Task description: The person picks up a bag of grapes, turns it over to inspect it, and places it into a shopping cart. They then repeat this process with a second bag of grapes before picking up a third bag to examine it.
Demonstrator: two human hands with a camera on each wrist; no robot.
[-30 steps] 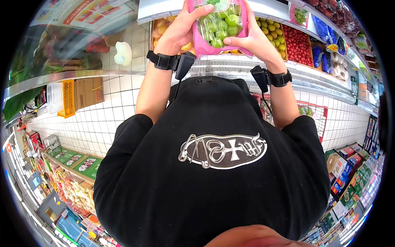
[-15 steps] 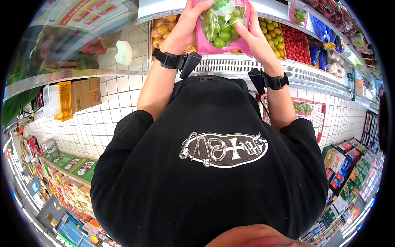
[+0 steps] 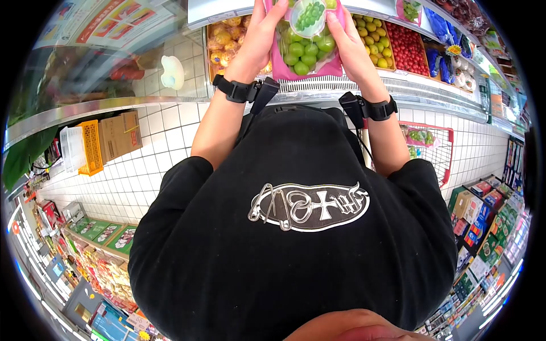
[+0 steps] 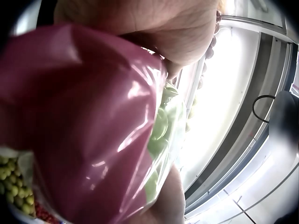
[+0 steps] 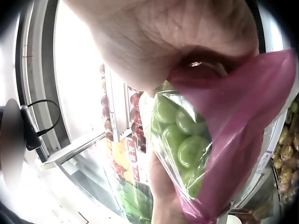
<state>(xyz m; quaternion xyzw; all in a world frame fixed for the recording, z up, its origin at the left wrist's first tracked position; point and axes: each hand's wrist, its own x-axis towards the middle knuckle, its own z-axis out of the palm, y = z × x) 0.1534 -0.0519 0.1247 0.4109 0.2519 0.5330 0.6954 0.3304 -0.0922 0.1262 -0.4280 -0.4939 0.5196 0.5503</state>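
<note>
Both hands hold a pink-edged clear bag of green grapes (image 3: 307, 55) with a round label over the display case. My left hand (image 3: 260, 42) grips its left side, thumb on the front near the label. At the opposite side my right hand (image 3: 350, 50) grips the edge, its thumb beside the label. In the left wrist view the bag's pink plastic back (image 4: 88, 126) fills much of the picture. The right wrist view shows grapes (image 5: 184, 135) through the clear front, below my palm. Fingers behind the bag are mostly hidden.
Under the bag lie wrapped yellow fruit (image 3: 227, 41), yellow-green fruit (image 3: 373, 42) and red berries (image 3: 406, 48) in the display case. A red-rimmed shopping cart (image 3: 452, 149) at the right holds another pink grape bag (image 3: 422, 137). Crates (image 3: 90, 146) and cardboard boxes (image 3: 120, 136) stand at the left.
The grape bag has tilted and come lower, so its round label shows fully. My right thumb has shifted from low on the front up beside the label. More of the cart shows.
</note>
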